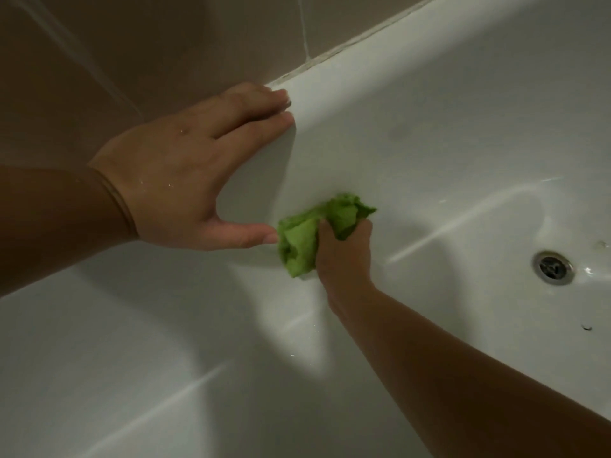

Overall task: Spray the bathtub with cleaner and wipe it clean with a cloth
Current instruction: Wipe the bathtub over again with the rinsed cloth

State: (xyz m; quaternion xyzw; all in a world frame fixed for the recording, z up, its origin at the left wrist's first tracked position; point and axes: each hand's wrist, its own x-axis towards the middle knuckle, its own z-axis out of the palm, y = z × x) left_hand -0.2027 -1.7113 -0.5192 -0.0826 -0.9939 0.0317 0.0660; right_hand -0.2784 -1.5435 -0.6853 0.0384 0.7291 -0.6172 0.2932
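Observation:
The white bathtub (429, 133) fills most of the view. My right hand (344, 252) grips a crumpled green cloth (310, 233) and presses it against the tub's inner wall, low down near the floor. My left hand (185, 173) rests on the far rim with straight fingers laid flat and the thumb spread down toward the cloth. Water drops sit on the back of that hand. No spray bottle is in view.
A round metal drain (553, 267) sits in the tub floor at the right, with small dark specks near it. Beige wall tiles (148, 44) rise behind the far rim, along a worn caulk line (347, 47).

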